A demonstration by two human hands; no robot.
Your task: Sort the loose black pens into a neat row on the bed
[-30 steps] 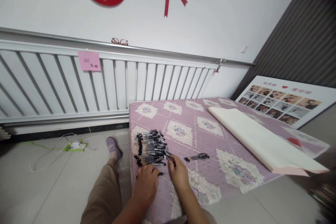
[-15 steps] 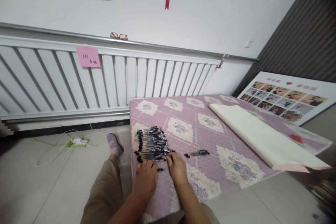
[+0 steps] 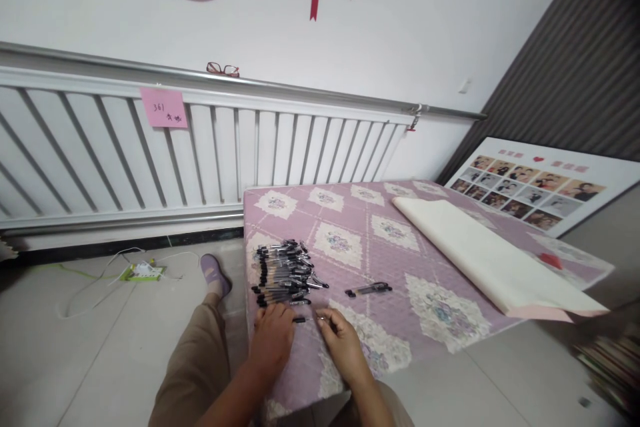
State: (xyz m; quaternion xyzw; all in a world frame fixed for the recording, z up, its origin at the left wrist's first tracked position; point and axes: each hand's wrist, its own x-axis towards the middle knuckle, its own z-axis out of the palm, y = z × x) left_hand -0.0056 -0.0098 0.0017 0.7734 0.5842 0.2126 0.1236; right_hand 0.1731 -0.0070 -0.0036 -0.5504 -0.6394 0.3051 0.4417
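My left hand rests at the near left of the bed-like surface, fingers curled round a pen whose dark end pokes out to the right. Across a small gap, my right hand pinches a small shiny piece that looks like a pen cap; its details are blurred. Just beyond my left fingers lies a pile of black-and-clear pens, mostly side by side. A smaller group of pens lies apart, to the right of the pile.
The purple patterned cover carries a folded cream sheet and a red item. A white radiator runs behind. On the floor at left are a power strip and cables. A photo board leans at right.
My right hand has drawn back from the pile's edge towards me and now pinches the small piece level with the pen in my left hand. The view has shifted slightly.
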